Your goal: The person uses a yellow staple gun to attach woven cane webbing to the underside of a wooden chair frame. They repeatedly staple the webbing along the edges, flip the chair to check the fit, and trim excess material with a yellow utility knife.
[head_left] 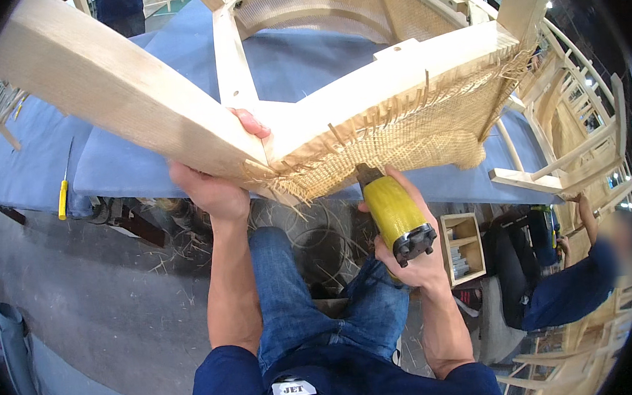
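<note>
A pale wooden chair frame (111,95) rests tilted on a blue-covered bench, one thick leg reaching to the upper left. Woven cane webbing (430,133) lies along its near rail, with frayed strands sticking out at the edge. My left hand (215,194) is wrapped round the corner where leg and rail meet, its thumb over the top. In my right hand (421,256) is a yellow staple gun (389,205). The gun's nose is right at the cane below the rail; I cannot tell whether it touches.
A yellow-handled screwdriver (63,196) lies at the bench cover's (117,168) left edge. Right of my knee stands a wooden box (450,250) with grey staple strips. A co-worker (572,289) sits at the right near more chair frames (587,150). Cane scraps litter the floor (153,299).
</note>
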{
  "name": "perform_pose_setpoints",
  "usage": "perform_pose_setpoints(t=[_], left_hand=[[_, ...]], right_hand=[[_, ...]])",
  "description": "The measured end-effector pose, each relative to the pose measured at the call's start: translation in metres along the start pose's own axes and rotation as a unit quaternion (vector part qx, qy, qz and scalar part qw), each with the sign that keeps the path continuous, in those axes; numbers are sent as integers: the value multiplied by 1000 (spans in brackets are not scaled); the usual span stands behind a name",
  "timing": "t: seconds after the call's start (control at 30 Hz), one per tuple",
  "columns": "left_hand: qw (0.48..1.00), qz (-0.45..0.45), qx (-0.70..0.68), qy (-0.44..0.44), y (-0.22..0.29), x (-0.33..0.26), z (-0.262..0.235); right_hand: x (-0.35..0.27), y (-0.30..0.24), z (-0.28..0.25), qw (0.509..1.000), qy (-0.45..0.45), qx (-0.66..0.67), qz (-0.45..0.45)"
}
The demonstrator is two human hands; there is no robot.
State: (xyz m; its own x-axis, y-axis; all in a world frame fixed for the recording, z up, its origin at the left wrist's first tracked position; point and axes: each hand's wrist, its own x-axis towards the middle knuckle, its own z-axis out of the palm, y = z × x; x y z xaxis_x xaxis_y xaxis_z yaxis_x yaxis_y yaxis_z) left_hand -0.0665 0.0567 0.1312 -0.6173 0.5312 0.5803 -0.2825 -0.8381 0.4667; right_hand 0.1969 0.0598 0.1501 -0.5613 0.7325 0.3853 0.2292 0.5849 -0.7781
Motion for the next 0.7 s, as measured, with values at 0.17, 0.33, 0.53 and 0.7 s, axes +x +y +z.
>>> perform_pose_setpoints(t=[0.17,0.33,0.53,0.7], left_hand=[[1000,16,4,-1,-1,-2,-1],[999,34,4,9,3,8,6],[998,29,49,35,4,10,11],[999,42,29,14,2,7,4]], right_hand=[[-3,10,0,999,-22,12,27],[1,8,9,998,18,67,-1],[-9,5,11,998,13,61,-6],[-6,8,13,998,6,56,-22]])
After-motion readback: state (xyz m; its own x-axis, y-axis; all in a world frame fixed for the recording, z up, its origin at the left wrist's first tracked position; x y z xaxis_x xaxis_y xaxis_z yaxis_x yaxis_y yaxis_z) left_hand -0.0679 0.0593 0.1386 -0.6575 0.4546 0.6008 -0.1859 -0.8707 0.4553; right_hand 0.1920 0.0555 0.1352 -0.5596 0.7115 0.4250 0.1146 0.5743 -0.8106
